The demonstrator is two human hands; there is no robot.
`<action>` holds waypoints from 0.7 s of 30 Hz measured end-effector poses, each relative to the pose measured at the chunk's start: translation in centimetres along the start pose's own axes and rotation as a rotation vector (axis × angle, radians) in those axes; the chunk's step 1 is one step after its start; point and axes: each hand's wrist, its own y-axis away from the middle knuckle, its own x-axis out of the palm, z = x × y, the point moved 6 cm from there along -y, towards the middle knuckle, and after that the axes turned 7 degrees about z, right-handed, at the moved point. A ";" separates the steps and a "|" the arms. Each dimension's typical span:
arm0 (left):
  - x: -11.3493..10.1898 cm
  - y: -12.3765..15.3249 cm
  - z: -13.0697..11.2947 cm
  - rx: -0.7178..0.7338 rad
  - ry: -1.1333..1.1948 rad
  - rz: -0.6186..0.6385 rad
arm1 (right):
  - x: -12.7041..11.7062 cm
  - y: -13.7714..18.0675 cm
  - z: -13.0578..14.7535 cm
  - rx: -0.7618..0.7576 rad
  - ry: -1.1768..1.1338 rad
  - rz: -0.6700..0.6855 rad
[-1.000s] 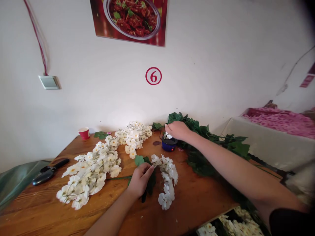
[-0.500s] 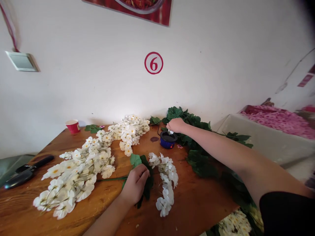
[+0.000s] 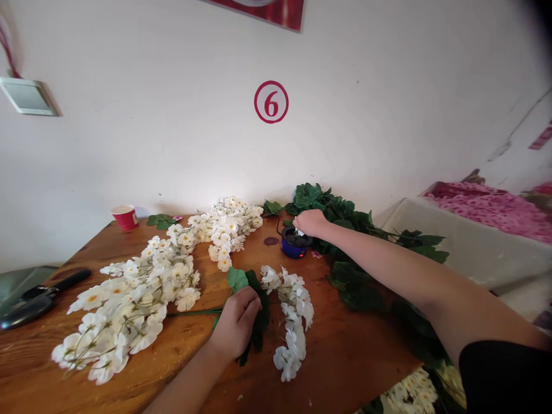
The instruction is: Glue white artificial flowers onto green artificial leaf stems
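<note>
The left hand [image 3: 236, 323] is closed around green leaves [image 3: 260, 316] on a thin stem, just beside a white flower spray [image 3: 294, 322] on the wooden table [image 3: 345, 351]. The right hand [image 3: 310, 223] has its fingers together on a small white petal [image 3: 298, 233], just above a blue pot [image 3: 295, 246]. More white flowers [image 3: 149, 287] lie left of both hands.

Wooden table [image 3: 345, 351] with white flower sprays [image 3: 142, 293], leafy green vines [image 3: 353, 290], a blue container [image 3: 294, 248] and a red paper cup [image 3: 125, 217]
</note>
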 end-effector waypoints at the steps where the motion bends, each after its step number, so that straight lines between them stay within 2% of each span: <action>1: 0.0 0.0 -0.2 0.012 -0.006 0.002 | -0.5 0.1 -0.3 0.011 -0.010 -0.020; 4: -0.2 -0.1 -0.6 0.036 -0.015 0.016 | -2.0 0.6 -1.4 0.046 -0.041 -0.072; 11: -0.7 -0.6 0.2 -0.042 0.043 0.052 | -4.2 2.8 -1.9 0.077 -0.119 -0.151; 16: -0.6 -0.5 0.5 -0.032 -0.008 0.092 | -4.5 5.9 -0.7 0.080 -0.161 -0.220; 21: -0.8 0.0 -0.9 0.059 -0.153 0.083 | -3.4 10.1 2.2 0.047 -0.252 -0.305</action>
